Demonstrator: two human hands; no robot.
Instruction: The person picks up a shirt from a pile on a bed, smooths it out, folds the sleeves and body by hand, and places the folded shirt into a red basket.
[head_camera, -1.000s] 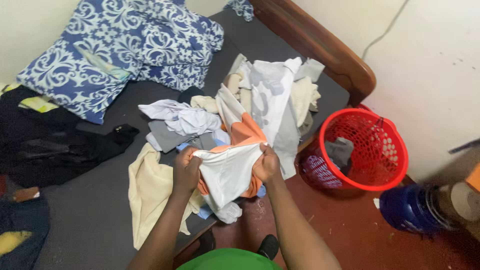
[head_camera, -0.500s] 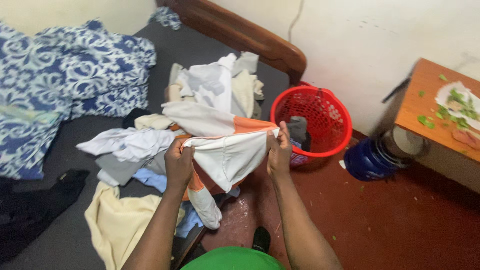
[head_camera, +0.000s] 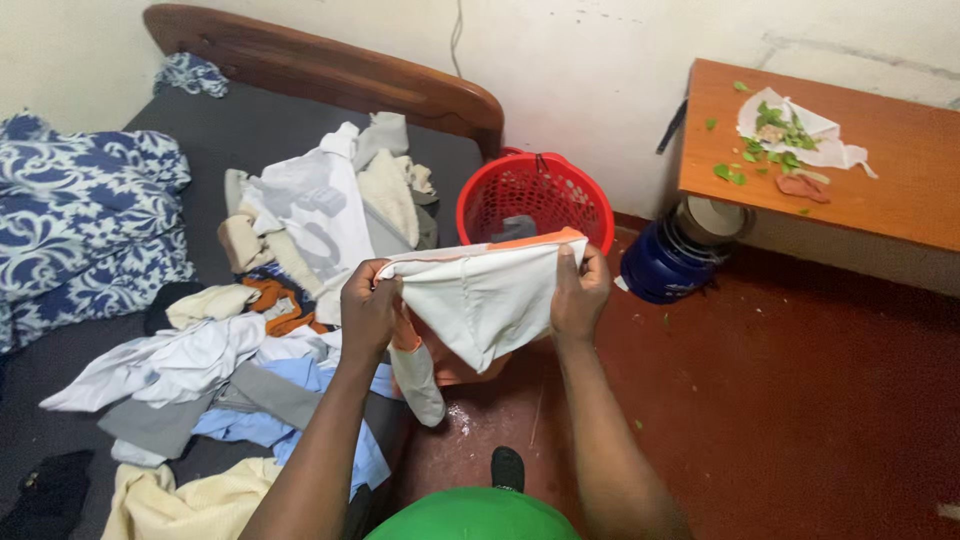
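Change since earlier: both hands have lifted the white and orange garment (head_camera: 480, 300) clear of the clothes pile and carried it rightward, so it now hangs in front of the red basket rather than over the bed; the view has swung right too, bringing the wooden table fully into sight.
Garment: white cloth with an orange band along its top edge, stretched between the two hands, its lower part hanging loose with one sleeve dangling toward the floor.
Left hand (head_camera: 368, 305): closed tight on the garment's left top corner, fingers curled around bunched cloth.
Right hand (head_camera: 580, 295): closed on the right top corner, thumb and fingers pinching the orange edge.
Basket: red mesh laundry basket (head_camera: 535, 195) just behind the garment, standing on the floor against the bed's corner, a grey cloth inside.
Bed: dark grey mattress (head_camera: 250, 130) with a brown wooden headboard (head_camera: 330, 70), a heap of mixed clothes (head_camera: 300, 220) spread across it and blue patterned pillows (head_camera: 80, 220) at the left.
Floor: dark red, smooth (head_camera: 800, 400), with small scraps scattered on it.
Table: orange-brown wooden top (head_camera: 880, 190) at the right, holding green leaves on white paper (head_camera: 790, 130).
Container: blue jug (head_camera: 665, 265) on the floor under the table's edge.
Wall: pale and scuffed (head_camera: 600, 80).
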